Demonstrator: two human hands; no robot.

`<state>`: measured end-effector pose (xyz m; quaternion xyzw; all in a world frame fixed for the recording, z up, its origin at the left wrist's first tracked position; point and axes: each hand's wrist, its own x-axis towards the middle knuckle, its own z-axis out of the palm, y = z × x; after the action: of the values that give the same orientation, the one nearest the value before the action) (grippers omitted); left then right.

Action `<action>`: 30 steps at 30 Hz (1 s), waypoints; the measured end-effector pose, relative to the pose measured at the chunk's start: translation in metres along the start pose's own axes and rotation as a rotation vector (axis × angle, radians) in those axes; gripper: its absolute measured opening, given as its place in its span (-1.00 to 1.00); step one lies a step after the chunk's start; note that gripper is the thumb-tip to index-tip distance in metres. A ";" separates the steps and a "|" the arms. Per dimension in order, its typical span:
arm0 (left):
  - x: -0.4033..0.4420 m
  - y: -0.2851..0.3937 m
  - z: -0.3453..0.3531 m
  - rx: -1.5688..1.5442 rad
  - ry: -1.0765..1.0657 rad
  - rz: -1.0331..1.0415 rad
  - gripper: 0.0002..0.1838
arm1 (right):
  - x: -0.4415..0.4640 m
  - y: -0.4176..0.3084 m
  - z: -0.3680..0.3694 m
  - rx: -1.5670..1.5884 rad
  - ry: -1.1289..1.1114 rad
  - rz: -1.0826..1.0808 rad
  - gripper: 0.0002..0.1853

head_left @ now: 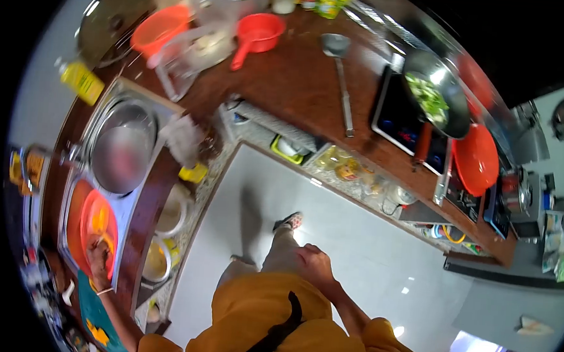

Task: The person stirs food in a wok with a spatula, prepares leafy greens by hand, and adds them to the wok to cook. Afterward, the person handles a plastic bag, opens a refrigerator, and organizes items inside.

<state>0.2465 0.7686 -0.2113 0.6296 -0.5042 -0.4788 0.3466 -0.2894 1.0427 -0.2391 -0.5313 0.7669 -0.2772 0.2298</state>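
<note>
At the lower left, my left hand (98, 258) reaches over a red-orange basin (87, 212) in the sink. Its fingers are by orange pieces (100, 220) in the basin, and whether they grip anything is too blurred to tell. My right hand (313, 262) hangs near my right thigh above the floor, its fingers curled, with nothing visible in it. Beyond the basin, a metal bowl (123, 153) with something reddish inside sits in the other sink bowl. A teal cutting board (102, 320) with orange pieces lies beside my left forearm.
A wok (454, 99) with green vegetables stands on the cooktop (395, 121) at the upper right. A metal spatula (342, 83), a red dipper (262, 33) and a yellow bottle (84, 83) are on the counter. Tubs (171, 211) stand on a shelf below the sink.
</note>
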 end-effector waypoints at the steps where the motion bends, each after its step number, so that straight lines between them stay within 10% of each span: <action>1: 0.018 0.029 0.054 -0.009 -0.062 0.074 -0.93 | 0.005 0.010 -0.015 0.018 0.038 0.011 -0.87; 9: 0.020 0.318 0.521 -0.175 -0.777 0.429 -0.85 | 0.016 0.109 -0.125 -0.007 0.384 0.298 -0.89; 14: -0.015 0.399 0.739 -0.214 -1.192 0.612 -0.87 | -0.021 0.139 -0.134 0.019 0.601 0.514 -0.88; 17: -0.023 0.393 0.829 0.028 -1.095 0.759 -0.77 | -0.038 0.144 -0.122 0.061 0.650 0.630 -0.91; 30: 0.040 0.337 0.702 -0.242 -0.887 0.374 -0.78 | 0.101 0.096 -0.137 0.169 0.452 0.376 -0.87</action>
<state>-0.5229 0.6775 -0.1229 0.2190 -0.6482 -0.6854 0.2492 -0.4773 0.9997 -0.2071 -0.2839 0.8576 -0.4039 0.1442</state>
